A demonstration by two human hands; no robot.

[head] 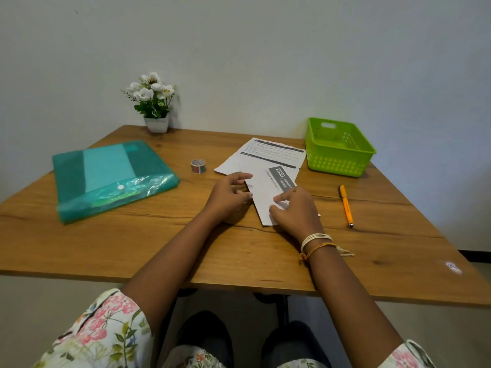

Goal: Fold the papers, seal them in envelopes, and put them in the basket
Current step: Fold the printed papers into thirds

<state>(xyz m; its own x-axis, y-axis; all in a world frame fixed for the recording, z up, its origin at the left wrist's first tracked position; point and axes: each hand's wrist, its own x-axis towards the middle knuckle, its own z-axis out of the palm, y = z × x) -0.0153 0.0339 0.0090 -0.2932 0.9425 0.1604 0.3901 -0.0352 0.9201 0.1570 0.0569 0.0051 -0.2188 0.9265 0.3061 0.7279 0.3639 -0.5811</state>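
A folded white printed paper lies on the wooden table in front of me. My left hand pinches its left edge between thumb and fingers. My right hand rests on its lower right part, with bent fingertips and thumb pressing down on top. Behind it lie more printed sheets, partly under the folded one. The green plastic basket stands at the table's far right and holds nothing that I can see. No envelope is visible.
A teal plastic folder lies at the left. A small tape roll sits between the folder and the papers. An orange pen lies right of my right hand. A white pot of flowers stands against the back wall.
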